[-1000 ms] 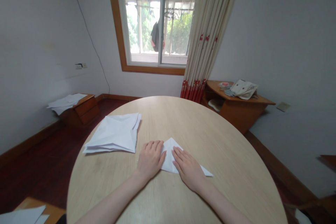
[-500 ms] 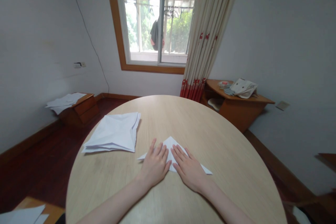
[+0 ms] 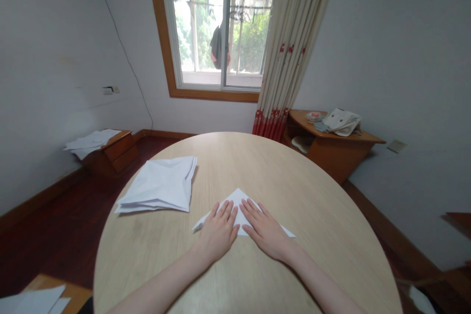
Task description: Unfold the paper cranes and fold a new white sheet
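Observation:
A white sheet folded into a flat triangle [image 3: 238,197] lies on the round light-wood table [image 3: 294,196], its tip pointing away from me. My left hand [image 3: 218,229] rests flat on the triangle's left half, fingers stretched out. My right hand [image 3: 264,226] lies flat on the right half, fingers spread. Both palms press the paper down side by side, and they hide most of its middle. Only the tip and the two lower corners show.
A stack of folded white sheets [image 3: 162,185] sits on the table to the left. Beyond stand a low wooden cabinet with papers [image 3: 101,144], a corner shelf with a bag [image 3: 340,130], a curtain [image 3: 290,49] and a window [image 3: 213,24].
My left hand moved from beside the paper onto its left half and flattened out. The paper's left flap now lies down, showing a full triangle. Both hands slid slightly toward me.

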### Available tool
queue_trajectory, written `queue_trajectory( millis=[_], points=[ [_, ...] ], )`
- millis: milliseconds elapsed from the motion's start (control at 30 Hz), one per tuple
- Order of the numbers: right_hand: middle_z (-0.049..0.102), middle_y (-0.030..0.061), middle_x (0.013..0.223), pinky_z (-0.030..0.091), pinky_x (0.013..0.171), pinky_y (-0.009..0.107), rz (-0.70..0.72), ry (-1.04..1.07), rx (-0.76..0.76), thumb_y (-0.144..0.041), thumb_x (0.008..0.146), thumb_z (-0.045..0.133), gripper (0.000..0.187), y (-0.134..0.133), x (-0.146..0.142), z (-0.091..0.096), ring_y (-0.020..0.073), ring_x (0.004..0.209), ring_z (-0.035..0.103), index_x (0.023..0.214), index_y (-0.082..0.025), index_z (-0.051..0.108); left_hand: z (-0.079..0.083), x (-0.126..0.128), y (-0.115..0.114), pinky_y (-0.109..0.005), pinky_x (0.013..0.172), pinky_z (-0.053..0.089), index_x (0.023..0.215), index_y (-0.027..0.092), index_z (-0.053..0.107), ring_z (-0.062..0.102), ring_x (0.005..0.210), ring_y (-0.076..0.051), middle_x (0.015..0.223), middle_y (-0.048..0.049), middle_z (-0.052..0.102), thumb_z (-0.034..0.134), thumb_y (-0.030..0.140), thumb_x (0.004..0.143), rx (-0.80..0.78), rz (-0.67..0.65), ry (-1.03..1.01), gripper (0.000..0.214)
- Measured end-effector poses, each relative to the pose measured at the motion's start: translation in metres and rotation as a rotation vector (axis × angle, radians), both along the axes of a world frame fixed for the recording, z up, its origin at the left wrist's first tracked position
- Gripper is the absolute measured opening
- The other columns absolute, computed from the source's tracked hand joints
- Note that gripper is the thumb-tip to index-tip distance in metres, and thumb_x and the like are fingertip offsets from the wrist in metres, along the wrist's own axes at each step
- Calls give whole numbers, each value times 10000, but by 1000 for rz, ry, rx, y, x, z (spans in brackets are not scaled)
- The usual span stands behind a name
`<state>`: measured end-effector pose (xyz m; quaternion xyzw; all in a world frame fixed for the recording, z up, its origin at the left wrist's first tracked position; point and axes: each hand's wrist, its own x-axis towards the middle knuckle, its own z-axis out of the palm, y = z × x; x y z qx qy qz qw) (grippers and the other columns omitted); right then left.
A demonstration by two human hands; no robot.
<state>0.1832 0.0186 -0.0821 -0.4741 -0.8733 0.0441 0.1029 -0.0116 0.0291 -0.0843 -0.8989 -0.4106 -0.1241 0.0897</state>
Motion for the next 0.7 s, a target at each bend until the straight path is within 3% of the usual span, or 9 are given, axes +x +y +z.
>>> queue_trajectory(
  millis=[233, 367, 500, 700],
  points=[
    [264, 76, 1530, 216, 1144, 514, -15, -12, -33, -406, 994, 296, 521, 0, 0, 4, 235, 1425, 185, 1475, -209, 268, 1, 1, 0, -472, 1037, 370, 1366, 104, 450, 460, 1287, -288, 1391, -165, 487, 370, 319, 974, -7, 0, 9, 455],
    [235, 61, 1539, 178, 1122, 590, -163, -63, -46, -519, 972, 260, 568, -3, -4, 2, 292, 1426, 162, 1470, -247, 278, -1, 1, 0, -469, 1044, 365, 1354, 100, 464, 449, 1297, -278, 1391, -163, 486, 353, 335, 978, -26, 17, 7, 457],
    [191, 105, 1546, 131, 1126, 595, -311, -95, -48, -627, 926, 248, 711, -3, -5, -2, 314, 1431, 120, 1479, -180, 250, -1, 1, 0, -465, 1060, 351, 1353, 101, 468, 430, 1313, -268, 1404, -160, 468, 337, 347, 982, -60, 32, 6, 464],
    [168, 112, 1551, 102, 1147, 552, -227, -85, -23, -631, 928, 217, 736, 5, 5, -8, 277, 1439, 90, 1485, -149, 226, 4, 2, -1, -476, 1058, 366, 1352, 81, 467, 417, 1321, -277, 1408, -170, 453, 369, 337, 971, -122, 65, -18, 470]
  ],
)
